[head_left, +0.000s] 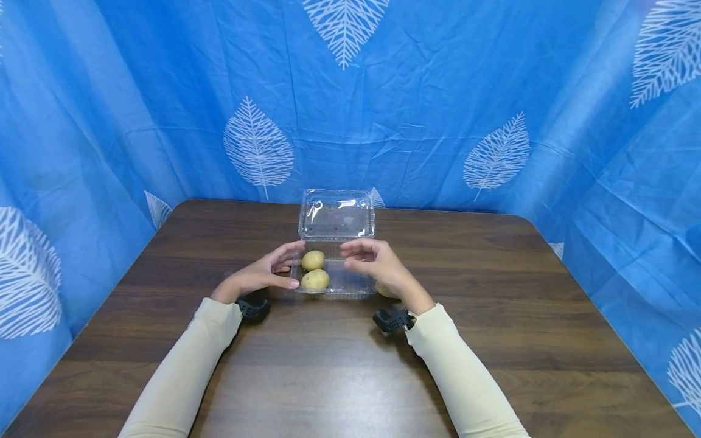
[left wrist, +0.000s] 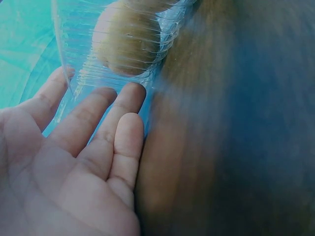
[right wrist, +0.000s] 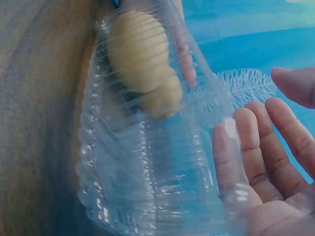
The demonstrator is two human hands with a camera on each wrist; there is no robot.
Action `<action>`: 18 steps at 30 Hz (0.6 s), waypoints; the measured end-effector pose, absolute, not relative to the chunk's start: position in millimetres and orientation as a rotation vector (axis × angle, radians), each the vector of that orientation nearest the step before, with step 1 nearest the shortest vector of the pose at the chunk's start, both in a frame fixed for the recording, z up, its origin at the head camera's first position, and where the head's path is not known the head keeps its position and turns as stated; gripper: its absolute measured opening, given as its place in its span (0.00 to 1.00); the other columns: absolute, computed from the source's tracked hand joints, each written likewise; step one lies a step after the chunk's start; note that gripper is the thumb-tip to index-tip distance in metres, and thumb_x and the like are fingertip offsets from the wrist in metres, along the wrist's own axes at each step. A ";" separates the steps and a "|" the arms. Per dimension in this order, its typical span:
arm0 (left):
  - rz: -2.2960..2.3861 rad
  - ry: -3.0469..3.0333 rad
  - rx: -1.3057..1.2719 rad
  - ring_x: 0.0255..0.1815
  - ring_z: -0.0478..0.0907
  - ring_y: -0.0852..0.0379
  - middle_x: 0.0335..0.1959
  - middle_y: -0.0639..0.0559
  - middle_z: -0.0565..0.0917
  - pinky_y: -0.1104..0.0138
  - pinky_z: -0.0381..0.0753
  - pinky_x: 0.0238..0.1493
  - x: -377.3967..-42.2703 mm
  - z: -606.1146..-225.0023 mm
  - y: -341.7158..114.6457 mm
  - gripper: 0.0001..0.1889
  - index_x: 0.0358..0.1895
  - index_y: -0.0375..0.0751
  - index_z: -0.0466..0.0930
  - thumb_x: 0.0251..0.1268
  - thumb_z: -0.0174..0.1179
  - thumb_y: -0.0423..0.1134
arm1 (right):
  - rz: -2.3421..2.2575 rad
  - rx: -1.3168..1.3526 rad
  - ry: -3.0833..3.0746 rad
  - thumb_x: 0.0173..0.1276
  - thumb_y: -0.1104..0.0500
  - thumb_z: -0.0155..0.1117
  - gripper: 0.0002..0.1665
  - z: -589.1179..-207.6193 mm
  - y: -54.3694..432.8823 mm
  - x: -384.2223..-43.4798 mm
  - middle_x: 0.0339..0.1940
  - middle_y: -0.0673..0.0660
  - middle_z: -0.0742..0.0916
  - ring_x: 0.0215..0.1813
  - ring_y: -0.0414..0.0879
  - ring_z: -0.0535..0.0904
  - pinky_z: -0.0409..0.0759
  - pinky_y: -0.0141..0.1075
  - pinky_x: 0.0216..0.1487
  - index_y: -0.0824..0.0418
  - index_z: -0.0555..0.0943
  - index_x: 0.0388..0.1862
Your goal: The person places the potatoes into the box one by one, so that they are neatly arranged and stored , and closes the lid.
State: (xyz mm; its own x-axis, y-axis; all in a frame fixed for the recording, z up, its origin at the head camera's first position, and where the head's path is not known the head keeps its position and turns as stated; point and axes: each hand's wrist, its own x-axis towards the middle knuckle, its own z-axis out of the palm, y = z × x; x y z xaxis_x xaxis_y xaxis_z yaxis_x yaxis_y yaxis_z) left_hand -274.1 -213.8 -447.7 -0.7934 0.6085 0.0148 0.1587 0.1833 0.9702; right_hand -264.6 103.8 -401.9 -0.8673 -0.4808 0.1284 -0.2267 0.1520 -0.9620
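Note:
A clear plastic clamshell box lies on the table with its lid raised at the back. Inside, toward the left end, are two potatoes, the nearer potato and the farther potato. My left hand spans the box's left side, thumb by the near corner; in the left wrist view its extended fingers touch the ribbed wall. Over the box's right part, my right hand has loosely bent fingers and holds nothing. Another potato sits outside the box, partly hidden beneath my right wrist.
The brown wooden table ends just behind the box. A blue curtain with white leaf prints hangs around its far and side edges. A black wrist device is on the left wrist, and another black device on the right.

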 end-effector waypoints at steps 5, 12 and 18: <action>1.648 2.087 0.723 0.85 0.52 0.26 0.88 0.30 0.49 0.35 0.53 0.83 -274.3 -448.3 -214.3 0.55 0.87 0.31 0.46 0.68 0.75 0.40 | -1.807 -0.689 2.227 0.73 0.72 0.68 0.24 -399.3 109.8 -266.2 0.62 0.79 0.84 0.52 0.44 0.87 0.86 0.35 0.58 0.78 0.79 0.66; 1.653 2.079 0.710 0.85 0.52 0.26 0.88 0.31 0.49 0.35 0.52 0.83 -273.3 -448.9 -214.7 0.54 0.87 0.31 0.46 0.68 0.75 0.39 | -1.817 -0.687 2.258 0.73 0.71 0.68 0.23 -397.0 119.6 -267.6 0.61 0.78 0.85 0.51 0.42 0.87 0.86 0.34 0.57 0.77 0.80 0.65; 1.646 2.080 0.709 0.86 0.51 0.26 0.88 0.31 0.49 0.35 0.51 0.83 -272.7 -448.5 -214.0 0.55 0.87 0.31 0.46 0.68 0.75 0.39 | -1.812 -0.700 2.288 0.72 0.72 0.69 0.24 -391.5 125.8 -265.3 0.61 0.80 0.84 0.52 0.44 0.86 0.85 0.32 0.57 0.78 0.80 0.65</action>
State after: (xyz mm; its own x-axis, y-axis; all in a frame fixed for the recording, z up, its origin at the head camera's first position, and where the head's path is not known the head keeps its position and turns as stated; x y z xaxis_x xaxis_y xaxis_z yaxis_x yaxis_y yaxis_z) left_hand -272.7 -214.0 -448.5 -0.7944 0.6074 0.0054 0.1450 0.1810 0.9727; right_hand -265.3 125.8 -391.5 -0.8819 -0.4383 0.1734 -0.2693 0.1665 -0.9486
